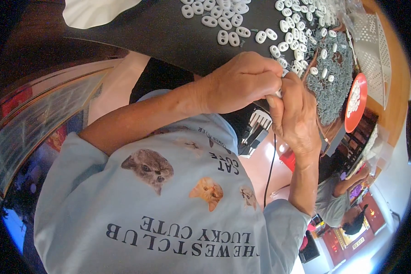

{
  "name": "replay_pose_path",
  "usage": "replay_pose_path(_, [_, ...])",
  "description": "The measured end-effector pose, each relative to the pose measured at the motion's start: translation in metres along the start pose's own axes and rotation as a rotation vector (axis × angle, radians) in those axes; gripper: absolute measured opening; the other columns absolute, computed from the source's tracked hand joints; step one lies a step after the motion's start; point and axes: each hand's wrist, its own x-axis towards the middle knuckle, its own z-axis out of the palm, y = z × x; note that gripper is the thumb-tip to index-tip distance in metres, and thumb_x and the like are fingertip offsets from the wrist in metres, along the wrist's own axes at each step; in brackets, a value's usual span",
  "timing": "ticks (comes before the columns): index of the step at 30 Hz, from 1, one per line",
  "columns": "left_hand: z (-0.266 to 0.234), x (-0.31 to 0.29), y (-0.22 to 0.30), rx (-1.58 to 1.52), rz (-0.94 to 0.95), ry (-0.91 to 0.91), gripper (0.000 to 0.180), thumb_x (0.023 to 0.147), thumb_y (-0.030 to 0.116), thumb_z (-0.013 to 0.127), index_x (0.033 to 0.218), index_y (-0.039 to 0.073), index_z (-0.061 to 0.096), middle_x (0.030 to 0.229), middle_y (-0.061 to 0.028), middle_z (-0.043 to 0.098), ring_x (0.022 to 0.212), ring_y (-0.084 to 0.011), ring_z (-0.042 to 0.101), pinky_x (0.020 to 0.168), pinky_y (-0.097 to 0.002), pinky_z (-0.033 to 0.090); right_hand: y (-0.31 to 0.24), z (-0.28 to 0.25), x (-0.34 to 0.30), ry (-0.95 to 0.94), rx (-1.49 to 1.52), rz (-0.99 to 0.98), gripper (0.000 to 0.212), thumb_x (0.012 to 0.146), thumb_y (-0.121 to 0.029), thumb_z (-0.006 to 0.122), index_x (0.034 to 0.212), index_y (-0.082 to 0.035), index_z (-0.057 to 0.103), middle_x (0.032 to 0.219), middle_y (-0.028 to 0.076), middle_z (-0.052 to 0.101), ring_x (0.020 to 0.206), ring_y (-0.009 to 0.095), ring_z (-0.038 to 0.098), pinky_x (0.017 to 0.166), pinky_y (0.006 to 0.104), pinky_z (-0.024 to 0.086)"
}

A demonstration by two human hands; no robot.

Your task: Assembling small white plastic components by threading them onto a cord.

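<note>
My left hand (pixel 242 81) and my right hand (pixel 294 114) meet fingertip to fingertip at the near edge of a dark table (pixel 169 32). Between the fingers of both sits a small white plastic piece (pixel 278 93), mostly hidden by them. Just beyond my hands lie several white oval plastic parts (pixel 228 27), spread over the dark surface. To the right of them is a heap of small grey parts (pixel 333 86) with a few white ovals on top.
A red round lid (pixel 355 102) holding white pieces rests at the right of the grey heap. A white perforated basket (pixel 374 50) stands at the far right. A white bag (pixel 93 11) lies at the upper left. Another person (pixel 340 201) sits at the lower right.
</note>
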Motion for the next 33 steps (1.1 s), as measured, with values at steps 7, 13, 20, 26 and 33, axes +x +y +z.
replay_pose_path(7, [0.001, 0.000, 0.003, -0.023, -0.042, 0.043, 0.025, 0.088, 0.015, 0.045, 0.065, 0.004, 0.047, 0.058, 0.0025, 0.040, 0.052, -0.0055, 0.036, 0.046, -0.0244, 0.028, -0.001, 0.002, 0.003, -0.004, 0.019, 0.031, 0.028, 0.090, -0.020, 0.058, 0.104, 0.002, 0.050, 0.101, 0.020, 0.056, 0.079, 0.040, 0.056, 0.070, 0.0446, 0.046])
replay_pose_path(13, [0.004, -0.001, 0.005, -0.184, -0.106, 0.055, 0.023, 0.090, 0.017, 0.046, 0.070, 0.005, 0.049, 0.063, 0.0032, 0.043, 0.053, -0.0038, 0.037, 0.046, -0.0218, 0.028, 0.004, 0.001, 0.008, 0.081, 0.038, -0.035, 0.029, 0.081, -0.021, 0.069, 0.091, -0.001, 0.052, 0.083, 0.015, 0.054, 0.064, 0.034, 0.058, 0.052, 0.0412, 0.047])
replay_pose_path(20, [0.004, -0.003, 0.007, -0.222, -0.120, 0.045, 0.023, 0.093, 0.022, 0.048, 0.079, 0.005, 0.053, 0.065, 0.0029, 0.045, 0.052, -0.0023, 0.037, 0.045, -0.0189, 0.027, 0.000, -0.006, -0.006, 0.013, 0.608, 0.316, 0.014, 0.092, -0.014, 0.058, 0.094, -0.001, 0.053, 0.070, 0.008, 0.051, 0.060, 0.019, 0.050, 0.054, 0.0289, 0.040])
replay_pose_path(26, [0.002, 0.003, 0.008, -0.148, -0.119, -0.034, 0.022, 0.094, 0.021, 0.047, 0.079, 0.006, 0.052, 0.064, 0.0035, 0.043, 0.052, -0.0029, 0.037, 0.046, -0.0192, 0.028, -0.003, -0.016, -0.006, -0.044, 0.840, 0.483, 0.013, 0.095, -0.013, 0.055, 0.093, 0.000, 0.054, 0.070, -0.001, 0.046, 0.063, 0.006, 0.039, 0.054, 0.0224, 0.034])
replay_pose_path(33, [-0.002, 0.006, 0.005, -0.074, -0.116, -0.111, 0.023, 0.096, 0.023, 0.047, 0.081, 0.007, 0.052, 0.064, 0.0045, 0.042, 0.055, -0.0029, 0.037, 0.047, -0.0198, 0.029, 0.000, -0.011, -0.010, -0.038, 0.869, 0.580, 0.017, 0.096, -0.016, 0.054, 0.094, 0.001, 0.055, 0.070, -0.004, 0.046, 0.064, 0.003, 0.037, 0.055, 0.0199, 0.033])
